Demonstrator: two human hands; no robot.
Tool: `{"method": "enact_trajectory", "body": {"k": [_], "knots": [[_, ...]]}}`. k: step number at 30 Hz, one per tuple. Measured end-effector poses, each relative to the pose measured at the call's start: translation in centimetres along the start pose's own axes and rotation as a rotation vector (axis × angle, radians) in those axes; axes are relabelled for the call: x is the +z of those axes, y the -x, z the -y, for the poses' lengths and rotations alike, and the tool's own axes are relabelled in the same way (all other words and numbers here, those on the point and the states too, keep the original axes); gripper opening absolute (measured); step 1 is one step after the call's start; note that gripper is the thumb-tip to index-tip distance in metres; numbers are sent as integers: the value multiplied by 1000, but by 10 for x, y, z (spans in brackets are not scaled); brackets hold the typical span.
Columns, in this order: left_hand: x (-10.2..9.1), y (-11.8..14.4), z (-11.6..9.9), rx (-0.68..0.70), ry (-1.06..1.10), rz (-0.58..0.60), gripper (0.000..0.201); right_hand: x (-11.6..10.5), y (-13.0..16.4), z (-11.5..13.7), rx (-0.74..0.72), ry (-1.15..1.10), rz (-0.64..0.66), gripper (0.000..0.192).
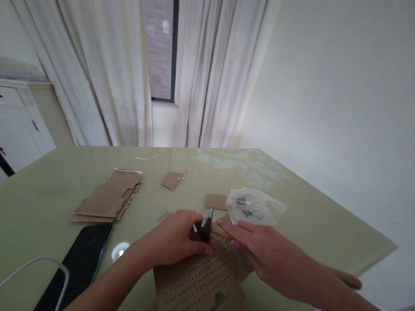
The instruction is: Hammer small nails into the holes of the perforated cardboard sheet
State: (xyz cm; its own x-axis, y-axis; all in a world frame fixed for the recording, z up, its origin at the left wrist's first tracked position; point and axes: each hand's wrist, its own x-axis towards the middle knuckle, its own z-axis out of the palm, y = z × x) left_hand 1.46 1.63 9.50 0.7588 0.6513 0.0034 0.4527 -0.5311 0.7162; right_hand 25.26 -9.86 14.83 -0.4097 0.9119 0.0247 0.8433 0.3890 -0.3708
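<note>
My right hand (pixel 265 251) is closed round the wooden handle of a hammer (pixel 206 227); the handle's rounded end shows past my wrist. The dark metal head lies over the far part of a perforated cardboard sheet (pixel 195 288). My left hand (pixel 174 240) rests at that sheet's far left edge, thumb and fingers curled close beside the hammer head. Whatever its fingertips pinch is hidden or too small to make out. Close by on the right lies a crumpled clear plastic bag (pixel 259 207) with small dark metal pieces inside.
A stack of perforated cardboard sheets (pixel 108 195) lies on the left of the table (pixel 333 226). Nearer are a dark phone (pixel 76 268), a white cable (pixel 33 263) and a shiny round object (pixel 120 250). Small cardboard pieces (pixel 172 180) lie further back. A wall stands right.
</note>
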Motion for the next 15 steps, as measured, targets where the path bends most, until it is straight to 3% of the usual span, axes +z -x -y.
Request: {"method": "enact_trajectory", "body": {"k": [4, 7, 12, 15], "knots": [[0, 0, 0, -24, -30, -4, 38, -2, -6, -14, 39, -180, -155, 44], [-10, -1, 12, -51, -47, -48, 51, -3, -21, -37, 124, -598, -250, 38], [-40, -4, 50, -171, -232, -248, 30, 20, -57, -87, 138, -1339, -263, 28], [-45, -5, 70, -290, -410, -228, 23, 45, -76, -113, 117, -1468, -325, 31]]}}
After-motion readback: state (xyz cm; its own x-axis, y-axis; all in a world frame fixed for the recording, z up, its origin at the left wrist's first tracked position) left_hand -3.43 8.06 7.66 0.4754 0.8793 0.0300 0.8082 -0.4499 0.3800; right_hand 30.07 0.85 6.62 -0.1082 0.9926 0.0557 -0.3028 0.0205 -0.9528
